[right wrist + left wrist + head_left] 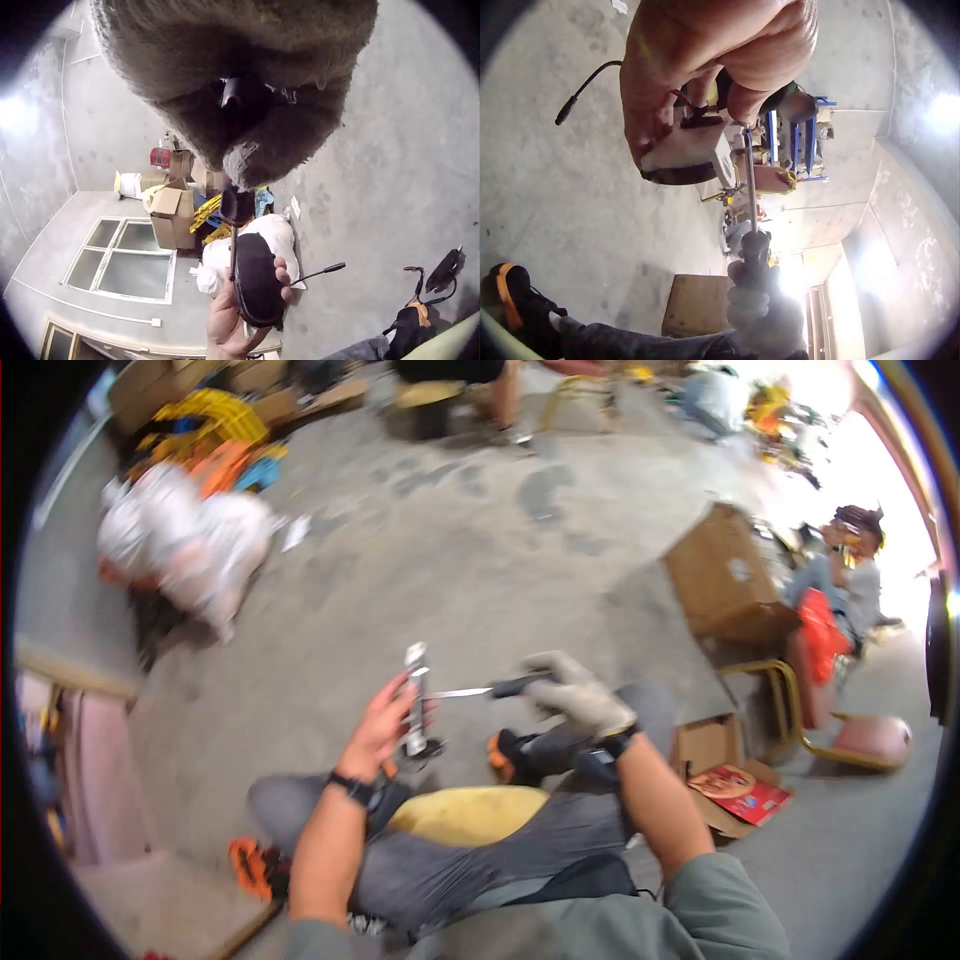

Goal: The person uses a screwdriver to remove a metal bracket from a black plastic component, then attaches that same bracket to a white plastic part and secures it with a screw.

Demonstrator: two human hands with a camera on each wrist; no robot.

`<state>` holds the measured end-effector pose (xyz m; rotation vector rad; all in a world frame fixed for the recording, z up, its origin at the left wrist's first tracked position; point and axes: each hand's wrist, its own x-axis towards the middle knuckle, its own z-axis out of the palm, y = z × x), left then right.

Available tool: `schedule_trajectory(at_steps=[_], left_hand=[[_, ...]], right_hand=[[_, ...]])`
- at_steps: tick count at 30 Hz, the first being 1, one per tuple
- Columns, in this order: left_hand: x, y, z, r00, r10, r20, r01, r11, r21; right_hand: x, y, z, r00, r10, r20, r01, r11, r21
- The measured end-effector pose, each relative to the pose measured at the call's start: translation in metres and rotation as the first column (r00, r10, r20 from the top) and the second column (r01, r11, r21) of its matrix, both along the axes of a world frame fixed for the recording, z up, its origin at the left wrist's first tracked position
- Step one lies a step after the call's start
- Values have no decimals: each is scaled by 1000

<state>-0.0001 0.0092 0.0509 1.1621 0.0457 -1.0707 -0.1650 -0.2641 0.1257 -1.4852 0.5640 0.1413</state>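
Note:
My bare left hand [378,728] grips a white and black device [686,154] by its sides; a short black cable [577,101] with a plug hangs from it. In the right wrist view the device's dark oval face [259,280] shows. My gloved right hand [585,695] holds a screwdriver by its black handle [512,687]. Its metal shaft [751,187] points at the device, and the tip is at a white end part in the left wrist view; whether it touches, I cannot tell.
White plastic bags [190,540] lie at the left. At the right are a large cardboard box [725,575], a fallen chair [865,742] and an open carton [705,745] with a red packet. A person [850,575] sits at the far right.

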Motion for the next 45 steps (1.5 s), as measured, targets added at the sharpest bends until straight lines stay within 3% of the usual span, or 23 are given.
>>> schedule_trajectory(at_steps=[4,11,14,16,18,22,24,28,30,34,35,36,38,45], left_hand=[[0,1,5,999,-51,1,51,999,2],[3,0,-4,1000,-1,-24,1,1000,0],[4,0,-4,999,45,-2,-45,999,4],[7,1,-3,985,150,-90,-159,981,-108],[8,0,-1,969,221,-114,-230,970,-73],[15,7,-3,955,211,-206,-255,943,-214],[16,12,8,951,194,-239,-256,930,-265],[14,15,32,943,312,-117,-331,914,-235],[16,19,35,958,278,-66,-286,930,-230],[17,23,39,964,255,-72,-264,947,-184],[18,24,39,961,264,-82,-275,945,-176],[18,25,38,965,254,-61,-261,954,-151],[20,25,40,967,249,-49,-253,960,-120],[26,26,48,962,266,-55,-271,956,-111]], right_hand=[[5,4,2,992,-52,-118,72,981,178],[6,8,4,997,-30,-67,40,988,152],[6,3,3,997,-47,-59,58,981,184],[7,-1,2,996,-69,-55,80,972,220],[9,-5,0,985,-164,-55,172,961,218],[43,-27,5,982,77,-175,-90,993,-71],[66,-42,-21,963,161,-217,-181,981,-76],[97,-24,-81,933,209,-292,-244,966,-89],[100,-12,-131,896,235,-376,-314,935,-166],[76,15,-215,735,286,-615,-569,753,-330],[68,24,-222,715,283,-639,-596,724,-346],[53,29,-245,750,273,-602,-616,620,-486],[35,34,-271,675,237,-698,-578,758,-302],[12,45,-284,691,160,-705,-524,782,-337]])
